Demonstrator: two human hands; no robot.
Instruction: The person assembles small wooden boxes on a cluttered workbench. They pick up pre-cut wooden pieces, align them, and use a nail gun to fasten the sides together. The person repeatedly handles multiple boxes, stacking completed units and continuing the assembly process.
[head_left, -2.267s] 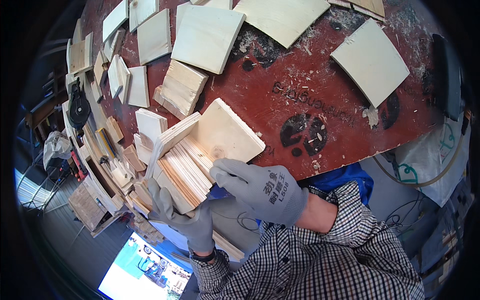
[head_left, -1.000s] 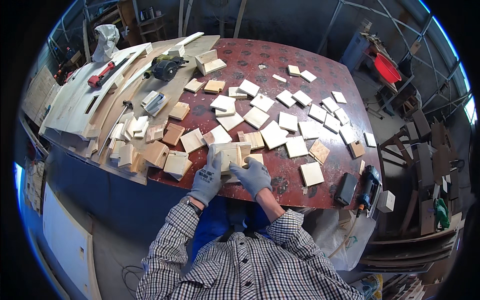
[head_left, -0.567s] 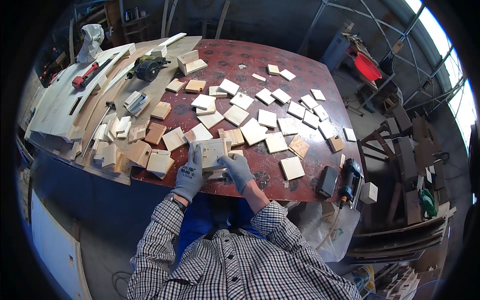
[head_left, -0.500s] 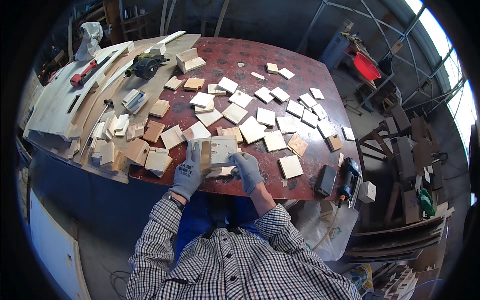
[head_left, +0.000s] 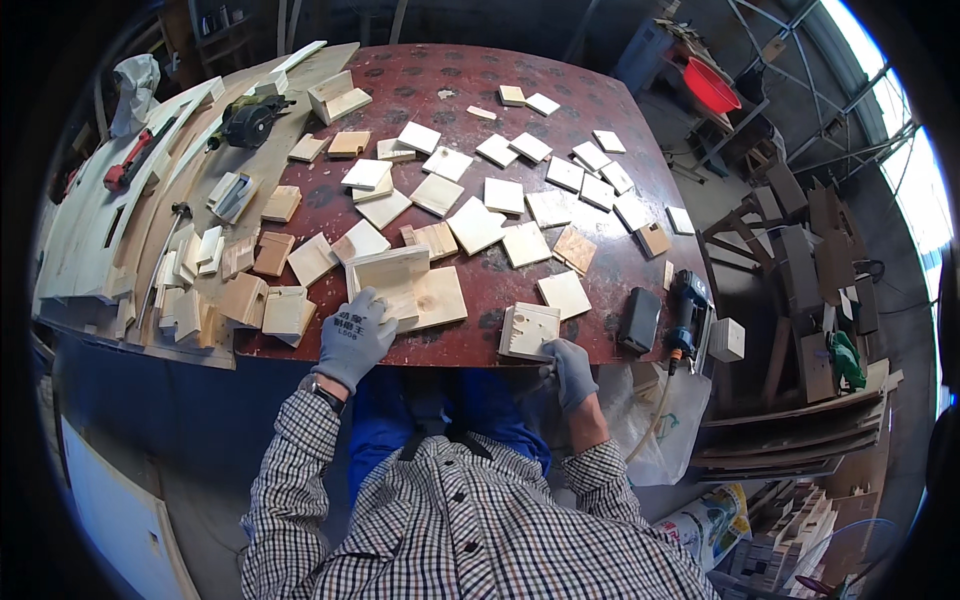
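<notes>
Well to the left of the left hand, a red tool (head_left: 125,172) is laid across long pale boards (head_left: 75,245), with a hammer (head_left: 182,210) and a dark power saw (head_left: 252,122) placed nearer to it. Closer in, on the same side, small wooden blocks (head_left: 190,310) are clustered, and a pale wooden block (head_left: 288,313) is set just beside the glove. By the left hand (head_left: 357,338), gloved in grey, an angled wooden piece (head_left: 390,285) is gripped at its near left side, the fingers being bent against it. Directly to the right of that hand, a flat square board (head_left: 443,298) is seen at the foot of the angled piece, on the red table (head_left: 470,345). Beyond and between both hands, loose pale squares (head_left: 475,225) are scattered, some overlapping. At the front edge, a small stack of boards (head_left: 528,330) is touched at its near right corner by the bent fingers of the right hand (head_left: 570,375), likewise gloved; whether it is gripped cannot be told. Just to the right of that hand, a black case (head_left: 641,320) is stood beside a blue-and-black air tool (head_left: 690,310), to which a hose (head_left: 655,420) is joined
</notes>
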